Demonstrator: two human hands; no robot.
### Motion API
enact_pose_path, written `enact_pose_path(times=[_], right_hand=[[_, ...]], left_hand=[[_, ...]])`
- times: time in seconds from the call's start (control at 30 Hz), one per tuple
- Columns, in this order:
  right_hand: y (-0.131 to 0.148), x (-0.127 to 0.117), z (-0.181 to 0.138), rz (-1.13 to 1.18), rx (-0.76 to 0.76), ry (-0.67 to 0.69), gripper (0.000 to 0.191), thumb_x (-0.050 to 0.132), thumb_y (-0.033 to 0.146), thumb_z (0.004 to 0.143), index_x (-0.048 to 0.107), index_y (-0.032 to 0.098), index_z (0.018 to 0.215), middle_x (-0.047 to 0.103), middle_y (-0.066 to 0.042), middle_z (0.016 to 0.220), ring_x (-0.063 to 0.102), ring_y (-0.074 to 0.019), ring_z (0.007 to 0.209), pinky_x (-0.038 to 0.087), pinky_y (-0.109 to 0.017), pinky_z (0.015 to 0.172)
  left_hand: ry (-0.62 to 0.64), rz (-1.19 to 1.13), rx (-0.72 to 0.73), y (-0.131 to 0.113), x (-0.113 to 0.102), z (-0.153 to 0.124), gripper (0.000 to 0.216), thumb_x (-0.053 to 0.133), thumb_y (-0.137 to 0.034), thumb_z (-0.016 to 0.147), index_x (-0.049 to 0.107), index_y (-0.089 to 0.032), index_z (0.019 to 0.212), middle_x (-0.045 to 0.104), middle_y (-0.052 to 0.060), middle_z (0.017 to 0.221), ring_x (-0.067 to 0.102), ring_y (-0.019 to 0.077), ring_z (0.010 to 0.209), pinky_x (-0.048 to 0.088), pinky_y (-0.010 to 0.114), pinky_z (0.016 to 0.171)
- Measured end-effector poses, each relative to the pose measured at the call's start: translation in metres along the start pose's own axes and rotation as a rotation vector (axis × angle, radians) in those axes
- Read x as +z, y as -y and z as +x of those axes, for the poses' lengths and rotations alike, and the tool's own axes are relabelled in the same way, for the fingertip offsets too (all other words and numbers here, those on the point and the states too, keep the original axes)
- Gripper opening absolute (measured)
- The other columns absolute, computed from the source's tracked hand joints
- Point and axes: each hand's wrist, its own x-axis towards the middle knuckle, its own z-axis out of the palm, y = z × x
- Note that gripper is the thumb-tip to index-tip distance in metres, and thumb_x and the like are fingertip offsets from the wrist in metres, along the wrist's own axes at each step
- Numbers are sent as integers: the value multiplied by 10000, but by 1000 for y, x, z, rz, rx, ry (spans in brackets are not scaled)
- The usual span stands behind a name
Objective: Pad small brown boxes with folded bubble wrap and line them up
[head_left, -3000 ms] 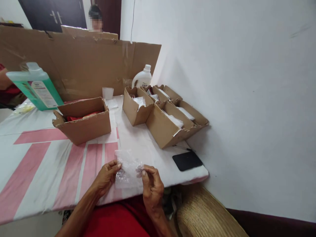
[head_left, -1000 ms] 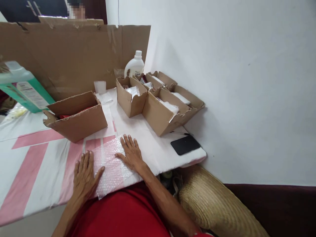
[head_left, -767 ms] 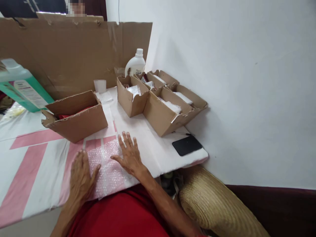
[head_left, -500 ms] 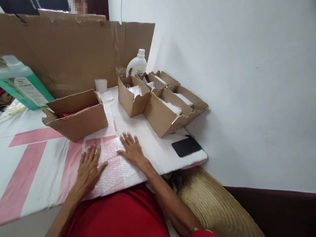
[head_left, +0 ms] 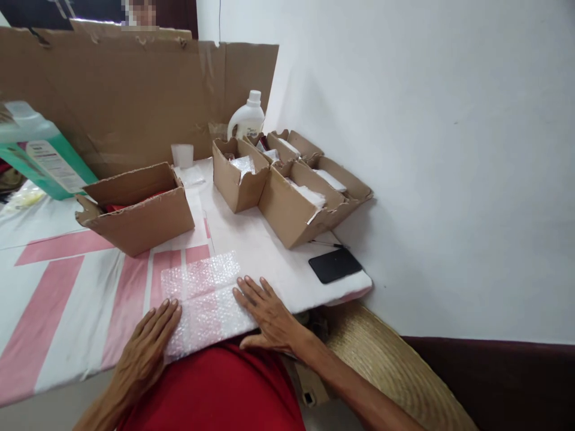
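Note:
A sheet of clear bubble wrap lies flat on the pink-and-white striped table, right at its near edge. My left hand rests palm down at the sheet's lower left corner, fingers stretched out and touching it. Over the table's near edge, my right hand lies flat at the sheet's lower right corner, its fingers spread. Neither hand holds anything.
An open cardboard box with something red inside stands behind the sheet. Several smaller boxes of white packets sit by the wall, beside a white bottle. A black phone, a green jug, a cardboard screen and a straw hat are around.
Three seconds ago both hands held the bubble wrap up, crumpled. It was then laid flat and smoothed; both hands have now slid back to its near corners.

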Motion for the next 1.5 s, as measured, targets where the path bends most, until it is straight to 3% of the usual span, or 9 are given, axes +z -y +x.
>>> enact_pose_path(times=[0.07,0.2,0.43,0.6,0.83,1.13,1.3,1.37,1.5], right_hand=[[4,3,-10,0,-29,-28,888,544,679,935,307,144,1603,337,-182,1643,282,-347,1527,190,-564,1236],[5,7,-19,60,-47,-128,514,533,312,992,509,168,1485,575,-145,1483,486,-296,1378,371,-492,1135],[-5,-10,0,339,65,-229,347,555,311,978,667,190,1283,692,-112,1213,585,-263,1115,486,-438,982],[-3,-4,16,450,222,-414,287,497,330,1021,746,220,929,708,-71,947,604,-239,936,497,-402,865],[18,9,33,387,486,-562,256,557,308,1006,673,216,797,670,-61,909,576,-241,913,472,-405,879],[23,20,35,290,546,-610,195,580,278,979,628,227,796,663,-67,937,579,-254,934,485,-425,882],[43,8,43,237,563,-687,239,500,300,1019,650,177,1159,675,-140,1125,594,-290,1090,503,-470,965],[62,4,57,214,454,-631,384,469,354,1038,590,150,1340,628,-170,1327,543,-299,1276,449,-483,1090],[89,11,87,182,145,-312,731,464,570,1015,341,120,1578,424,-147,1602,327,-294,1512,272,-493,1250]], left_hand=[[-19,-24,10,2,-2,-8,796,444,-139,839,257,-188,1611,545,95,1522,435,242,1464,314,369,1197],[-32,-164,-14,6,-5,-20,735,515,-290,870,345,-235,1583,574,90,1494,498,268,1416,435,384,1114],[-89,-488,-335,16,-1,-20,466,587,-359,903,596,-321,1367,701,53,1311,662,241,1203,544,367,1006],[-133,-687,-425,20,-7,0,322,643,-403,889,695,-282,1182,741,41,1095,719,198,994,586,286,824],[-215,-477,-733,4,-2,25,304,570,-491,922,677,-220,835,639,19,812,631,172,735,529,298,660],[-287,-299,-696,-2,11,25,264,569,-458,917,625,-201,896,623,85,1020,650,239,962,583,393,840],[-377,-177,-700,-17,-4,43,570,615,-430,907,490,-115,1365,535,206,1336,585,320,1212,560,466,958],[-372,-91,-587,-24,0,54,626,570,-349,939,381,-139,1497,488,216,1458,503,332,1351,473,502,1085],[-221,-7,-196,-30,32,61,604,415,-292,977,337,-170,1563,538,175,1494,425,321,1457,348,494,1180]])
